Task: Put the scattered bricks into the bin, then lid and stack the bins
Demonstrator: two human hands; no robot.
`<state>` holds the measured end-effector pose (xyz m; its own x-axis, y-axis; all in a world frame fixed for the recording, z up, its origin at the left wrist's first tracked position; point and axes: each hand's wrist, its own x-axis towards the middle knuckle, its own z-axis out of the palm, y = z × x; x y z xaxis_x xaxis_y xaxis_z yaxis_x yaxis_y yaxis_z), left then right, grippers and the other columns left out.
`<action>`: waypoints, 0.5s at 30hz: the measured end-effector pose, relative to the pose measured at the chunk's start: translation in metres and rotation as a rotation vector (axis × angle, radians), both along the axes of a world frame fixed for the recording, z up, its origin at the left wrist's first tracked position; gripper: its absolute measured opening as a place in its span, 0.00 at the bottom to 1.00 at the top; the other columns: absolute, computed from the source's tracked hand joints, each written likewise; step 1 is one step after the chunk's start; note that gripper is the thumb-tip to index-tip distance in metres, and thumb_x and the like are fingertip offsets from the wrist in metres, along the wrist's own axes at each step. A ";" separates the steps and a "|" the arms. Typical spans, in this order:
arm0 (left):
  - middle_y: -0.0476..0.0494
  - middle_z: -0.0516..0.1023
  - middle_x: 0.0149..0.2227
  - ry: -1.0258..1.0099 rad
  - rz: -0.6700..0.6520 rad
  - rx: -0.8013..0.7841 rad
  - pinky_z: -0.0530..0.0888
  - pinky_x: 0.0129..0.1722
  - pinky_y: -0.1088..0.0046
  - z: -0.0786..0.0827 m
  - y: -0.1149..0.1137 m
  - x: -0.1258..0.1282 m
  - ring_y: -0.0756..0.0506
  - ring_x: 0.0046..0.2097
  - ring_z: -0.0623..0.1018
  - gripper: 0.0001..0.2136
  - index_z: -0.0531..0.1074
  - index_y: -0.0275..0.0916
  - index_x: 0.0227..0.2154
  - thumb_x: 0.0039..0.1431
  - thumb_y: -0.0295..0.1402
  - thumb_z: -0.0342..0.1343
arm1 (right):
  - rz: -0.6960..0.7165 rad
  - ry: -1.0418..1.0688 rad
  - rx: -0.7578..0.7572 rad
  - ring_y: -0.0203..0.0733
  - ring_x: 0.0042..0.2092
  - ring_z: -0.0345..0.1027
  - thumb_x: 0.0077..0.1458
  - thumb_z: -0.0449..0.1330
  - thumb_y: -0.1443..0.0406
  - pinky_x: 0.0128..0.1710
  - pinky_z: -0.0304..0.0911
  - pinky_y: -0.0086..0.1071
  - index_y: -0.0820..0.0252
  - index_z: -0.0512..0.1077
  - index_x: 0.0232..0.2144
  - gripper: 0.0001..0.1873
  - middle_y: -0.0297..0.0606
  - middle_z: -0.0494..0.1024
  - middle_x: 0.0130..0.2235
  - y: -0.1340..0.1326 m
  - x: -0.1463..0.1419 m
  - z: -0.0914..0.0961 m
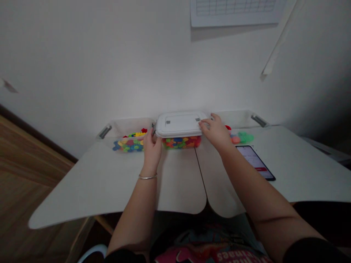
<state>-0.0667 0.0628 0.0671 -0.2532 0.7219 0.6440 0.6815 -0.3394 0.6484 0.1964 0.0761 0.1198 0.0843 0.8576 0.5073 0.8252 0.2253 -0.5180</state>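
Note:
A clear plastic storage box [178,143] with a white lid [179,125] stands near the wall, full of small colourful plastic pieces. The lid lies on top of it, and a grey latch shows at its left end. My left hand [152,148] is closed around the left end of the box, its fingers by that latch. Across the lid's right end rests my right hand [215,132], fingers spread and touching the lid's top and edge. What lies under the right palm is hidden.
Left of the lidded box, an open clear bin [127,144] holds colourful pieces. On the right, another clear bin [236,118] stands behind green and orange pieces [244,137]. A phone [255,162] lies on the white table [178,182], which has a seam down its middle.

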 end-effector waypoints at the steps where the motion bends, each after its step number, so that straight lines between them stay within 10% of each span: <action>1: 0.31 0.70 0.55 0.051 0.074 -0.004 0.63 0.59 0.56 0.002 -0.005 -0.003 0.38 0.58 0.68 0.23 0.66 0.34 0.57 0.59 0.34 0.52 | 0.020 -0.029 0.037 0.54 0.53 0.67 0.58 0.55 0.53 0.52 0.63 0.45 0.55 0.78 0.43 0.19 0.46 0.66 0.58 -0.004 0.000 0.003; 7: 0.30 0.70 0.54 0.383 0.438 -0.074 0.57 0.58 0.43 0.016 -0.034 -0.030 0.30 0.58 0.64 0.20 0.71 0.36 0.52 0.56 0.31 0.52 | 0.169 -0.180 0.146 0.54 0.52 0.62 0.55 0.60 0.60 0.54 0.57 0.49 0.53 0.79 0.40 0.12 0.42 0.77 0.48 -0.012 -0.003 0.004; 15: 0.36 0.71 0.46 0.502 0.329 -0.072 0.52 0.60 0.42 0.016 -0.041 -0.065 0.34 0.54 0.67 0.12 0.75 0.35 0.41 0.61 0.37 0.52 | 0.260 -0.147 0.118 0.48 0.48 0.68 0.57 0.58 0.63 0.52 0.59 0.45 0.56 0.80 0.36 0.10 0.41 0.80 0.44 -0.002 -0.005 -0.009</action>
<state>-0.1319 0.0221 0.0829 -0.1478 0.7037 0.6950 0.9720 -0.0265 0.2335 0.1912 0.0740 0.1103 -0.2110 0.7754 0.5952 0.7961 0.4896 -0.3556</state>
